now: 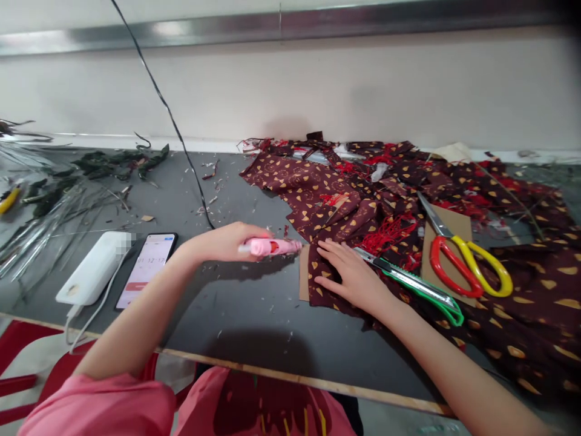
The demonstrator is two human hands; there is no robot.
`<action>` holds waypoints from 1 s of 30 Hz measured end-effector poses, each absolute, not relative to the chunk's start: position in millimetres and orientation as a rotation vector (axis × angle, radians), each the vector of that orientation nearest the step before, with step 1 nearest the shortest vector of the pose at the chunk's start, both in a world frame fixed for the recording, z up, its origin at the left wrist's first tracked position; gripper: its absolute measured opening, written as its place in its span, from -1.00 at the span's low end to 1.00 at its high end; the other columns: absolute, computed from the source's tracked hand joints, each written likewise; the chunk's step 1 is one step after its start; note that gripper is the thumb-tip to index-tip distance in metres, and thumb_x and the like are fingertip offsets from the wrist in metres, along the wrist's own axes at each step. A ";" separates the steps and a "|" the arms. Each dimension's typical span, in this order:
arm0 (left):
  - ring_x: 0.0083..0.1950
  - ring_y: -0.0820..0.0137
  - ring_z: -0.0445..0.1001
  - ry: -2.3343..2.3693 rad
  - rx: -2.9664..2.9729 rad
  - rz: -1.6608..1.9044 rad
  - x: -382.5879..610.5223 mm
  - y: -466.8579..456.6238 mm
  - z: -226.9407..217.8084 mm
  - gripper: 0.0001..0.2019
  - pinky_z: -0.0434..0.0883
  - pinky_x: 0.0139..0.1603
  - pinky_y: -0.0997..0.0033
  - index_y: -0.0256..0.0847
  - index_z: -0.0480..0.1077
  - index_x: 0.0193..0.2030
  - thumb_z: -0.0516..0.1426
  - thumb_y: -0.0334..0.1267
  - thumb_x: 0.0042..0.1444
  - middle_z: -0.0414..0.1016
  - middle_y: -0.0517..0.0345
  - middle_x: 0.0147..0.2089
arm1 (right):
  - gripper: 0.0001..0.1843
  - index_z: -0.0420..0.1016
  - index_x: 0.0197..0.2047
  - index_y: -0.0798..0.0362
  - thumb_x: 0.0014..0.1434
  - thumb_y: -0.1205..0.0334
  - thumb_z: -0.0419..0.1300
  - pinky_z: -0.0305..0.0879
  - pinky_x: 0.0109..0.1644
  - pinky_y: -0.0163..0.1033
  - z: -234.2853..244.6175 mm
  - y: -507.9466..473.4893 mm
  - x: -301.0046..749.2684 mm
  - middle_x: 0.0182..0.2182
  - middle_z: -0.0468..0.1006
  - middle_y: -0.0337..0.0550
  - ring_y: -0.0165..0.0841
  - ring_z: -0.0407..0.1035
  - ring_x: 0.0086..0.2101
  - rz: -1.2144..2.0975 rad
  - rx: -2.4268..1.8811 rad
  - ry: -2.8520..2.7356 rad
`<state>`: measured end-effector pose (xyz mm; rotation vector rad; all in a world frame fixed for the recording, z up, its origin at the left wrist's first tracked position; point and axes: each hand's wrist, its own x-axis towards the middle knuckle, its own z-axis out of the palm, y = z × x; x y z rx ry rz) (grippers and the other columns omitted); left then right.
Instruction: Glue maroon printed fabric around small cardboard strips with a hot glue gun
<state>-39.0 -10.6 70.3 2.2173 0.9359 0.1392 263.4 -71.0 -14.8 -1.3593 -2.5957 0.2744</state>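
Observation:
My left hand (231, 242) is closed around a pink glue gun (276, 247), its tip pointing right at the edge of a small cardboard piece (304, 275). Spread out flat, my right hand (351, 275) presses on dark maroon cloth (324, 295) with yellow marks, which lies over that cardboard. Touching or passing just under my right wrist is a green box cutter (422, 287); the exact contact is unclear. Scissors (456, 248) with one red and one yellow handle rest farther right on another cardboard piece (447, 223).
A black cord (170, 115) hangs down behind my left hand. A white power bank (93, 266) with a cable and a phone (147, 266) lie at left. Wire stems (49, 224) and dark green scraps (102, 163) are beyond them. Red threads (390, 233) litter the cloth pile.

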 end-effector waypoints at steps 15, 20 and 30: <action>-0.35 0.37 0.42 1.150 2.057 0.090 -12.2 23.7 60.1 -0.57 0.34 -0.30 0.45 -0.26 0.53 -0.21 0.14 0.09 0.02 0.52 0.17 -0.37 | -0.33 0.16 0.32 0.20 0.25 0.01 0.10 -0.02 0.35 0.11 -14.1 -71.5 268.3 0.31 0.14 0.07 -0.14 -0.03 0.31 0.412 -1.320 -2.611; -0.32 0.37 0.41 1.062 2.080 0.070 -6.1 24.8 57.4 -0.56 0.32 -0.29 0.46 -0.27 0.52 -0.17 0.12 0.09 0.05 0.53 0.15 -0.31 | -0.34 0.17 0.31 0.18 0.24 0.03 0.12 -0.02 0.35 0.11 -13.5 -71.3 268.8 0.30 0.17 0.08 -0.14 -0.03 0.31 0.415 -1.321 -2.606; -0.38 0.42 0.33 1.074 2.127 -0.028 -5.5 24.2 54.5 -0.53 0.26 -0.34 0.47 -0.28 0.51 -0.22 0.03 0.11 0.12 0.44 0.16 -0.36 | -0.33 0.09 0.36 0.07 0.26 0.01 0.08 -0.01 0.33 0.17 -13.5 -70.9 269.2 0.31 0.15 0.04 -0.13 -0.06 0.31 0.435 -1.315 -2.619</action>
